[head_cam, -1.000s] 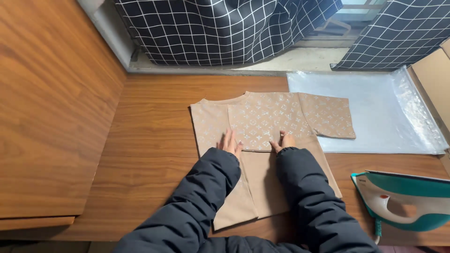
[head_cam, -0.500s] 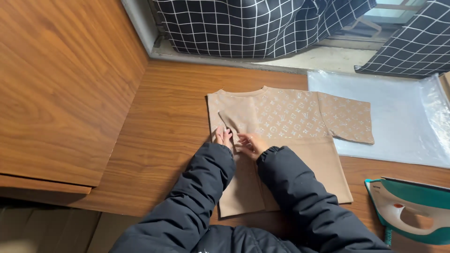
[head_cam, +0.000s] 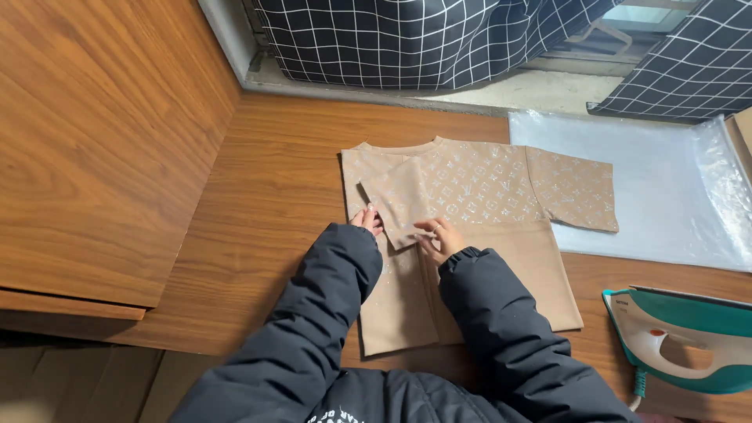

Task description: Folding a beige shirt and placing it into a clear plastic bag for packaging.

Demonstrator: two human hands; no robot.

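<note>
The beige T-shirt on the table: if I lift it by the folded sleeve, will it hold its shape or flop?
The beige T-shirt probably flops: it is thin cloth lying flat on the wooden table, folded over at the left hand and right hand. It looks light, so the fold would likely fall open. It may slide easily on the smooth wood.

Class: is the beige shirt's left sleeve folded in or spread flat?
Folded in: the sleeve lies across the shirt front, under both hands.

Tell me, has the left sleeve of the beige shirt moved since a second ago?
Yes. The left sleeve now lies folded inward over the shirt chest, with both hands at its lower edge; earlier that side was flat.
</note>
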